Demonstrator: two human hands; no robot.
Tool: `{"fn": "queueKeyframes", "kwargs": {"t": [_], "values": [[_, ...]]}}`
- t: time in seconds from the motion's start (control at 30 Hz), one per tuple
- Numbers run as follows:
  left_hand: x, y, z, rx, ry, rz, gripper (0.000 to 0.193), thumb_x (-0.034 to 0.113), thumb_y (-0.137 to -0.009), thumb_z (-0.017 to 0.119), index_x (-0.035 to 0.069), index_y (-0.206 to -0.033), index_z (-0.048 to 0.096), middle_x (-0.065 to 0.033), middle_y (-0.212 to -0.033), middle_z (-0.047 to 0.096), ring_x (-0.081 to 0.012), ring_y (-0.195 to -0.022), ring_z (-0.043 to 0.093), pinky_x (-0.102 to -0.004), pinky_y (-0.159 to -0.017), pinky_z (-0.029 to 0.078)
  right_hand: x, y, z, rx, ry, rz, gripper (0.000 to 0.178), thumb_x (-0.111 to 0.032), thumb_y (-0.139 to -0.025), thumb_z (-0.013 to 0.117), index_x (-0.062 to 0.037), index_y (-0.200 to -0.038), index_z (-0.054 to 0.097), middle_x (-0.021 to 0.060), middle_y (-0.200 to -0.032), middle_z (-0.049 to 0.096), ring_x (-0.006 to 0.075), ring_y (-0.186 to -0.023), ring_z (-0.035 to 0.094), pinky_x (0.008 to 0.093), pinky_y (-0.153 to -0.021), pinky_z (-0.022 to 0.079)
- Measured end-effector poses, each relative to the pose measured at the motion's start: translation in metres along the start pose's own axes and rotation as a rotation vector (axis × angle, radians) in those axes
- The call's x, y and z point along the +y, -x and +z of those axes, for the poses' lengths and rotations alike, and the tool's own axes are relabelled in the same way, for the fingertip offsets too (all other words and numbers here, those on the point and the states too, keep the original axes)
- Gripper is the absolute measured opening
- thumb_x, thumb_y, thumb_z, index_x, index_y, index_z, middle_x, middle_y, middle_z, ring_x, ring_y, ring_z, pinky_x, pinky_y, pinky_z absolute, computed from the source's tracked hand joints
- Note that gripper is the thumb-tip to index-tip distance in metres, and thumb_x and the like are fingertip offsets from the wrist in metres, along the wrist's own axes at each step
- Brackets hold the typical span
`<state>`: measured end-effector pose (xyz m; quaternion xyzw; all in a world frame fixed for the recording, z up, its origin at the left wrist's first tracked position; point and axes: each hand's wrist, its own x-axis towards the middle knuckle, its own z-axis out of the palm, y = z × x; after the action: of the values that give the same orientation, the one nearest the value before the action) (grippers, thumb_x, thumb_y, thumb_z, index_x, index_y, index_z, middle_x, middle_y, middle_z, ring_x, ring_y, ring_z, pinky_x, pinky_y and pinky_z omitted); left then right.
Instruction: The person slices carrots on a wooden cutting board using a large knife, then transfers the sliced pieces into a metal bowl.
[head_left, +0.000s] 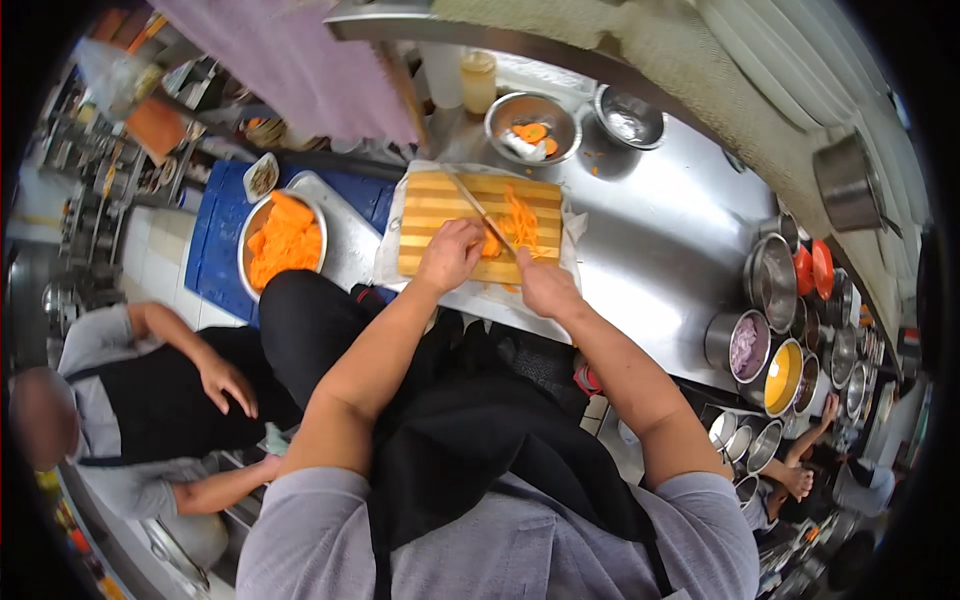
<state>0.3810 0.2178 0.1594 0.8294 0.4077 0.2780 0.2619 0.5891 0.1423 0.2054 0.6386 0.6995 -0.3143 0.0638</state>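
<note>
My right hand (548, 288) is closed round the handle of a knife (484, 213), its long blade slanting away to the far left over a striped wooden cutting board (425, 208). Beside the blade, my left hand (449, 256) has its fingers curled against an orange piece of carrot (490, 243). Thin carrot strips (520, 215) lie in a loose pile right of the blade. Under the board is a white cloth (388, 262).
Left of the board, a metal bowl (243, 254) holds orange pieces. Behind stand a bowl (493, 135) with carrot slices and another steel bowl (640, 143). Several pots, one with chopped purple onion (743, 346), line the right. A co-worker (150, 400) stands close on my left.
</note>
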Motion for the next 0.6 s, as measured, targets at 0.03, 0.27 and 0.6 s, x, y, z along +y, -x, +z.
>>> {"fn": "queueKeyframes", "kwargs": {"t": [0.03,0.27,0.6], "values": [[0.004,0.008,-0.007,0.005,0.098,-0.054,0.022,0.005,-0.088,0.066,0.004,-0.11,0.068,-0.0124,-0.122,0.065,-0.0372,-0.118,0.059,-0.0417,-0.101,0.049,0.003,-0.001,0.005,0.0,0.004,0.013,0.038,-0.005,-0.092,0.05,0.0014,-0.13,0.045,0.0256,-0.099,0.072,0.0425,-0.096,0.07,0.0533,-0.082,0.054],[0.08,0.073,-0.195,0.454,0.072,-0.322,0.016,0.007,-0.095,0.065,0.002,-0.109,0.07,-0.0092,-0.11,0.07,-0.0195,-0.101,0.068,-0.0329,-0.089,0.054,0.02,0.009,0.011,0.081,-0.147,0.088,0.042,-0.009,-0.094,0.046,-0.0006,-0.134,0.044,0.0313,-0.105,0.069,0.0479,-0.1,0.068,0.057,-0.087,0.052],[0.119,0.299,-0.338,0.597,-0.305,-0.689,0.01,0.007,-0.105,0.057,0.0,-0.108,0.064,0.0011,-0.091,0.055,-0.0055,-0.078,0.051,-0.0211,-0.069,0.043,0.047,-0.008,0.037,0.129,-0.407,0.074,0.035,-0.018,-0.091,0.06,-0.0021,-0.121,0.049,0.029,-0.1,0.07,0.047,-0.095,0.067,0.0558,-0.085,0.052]]}}
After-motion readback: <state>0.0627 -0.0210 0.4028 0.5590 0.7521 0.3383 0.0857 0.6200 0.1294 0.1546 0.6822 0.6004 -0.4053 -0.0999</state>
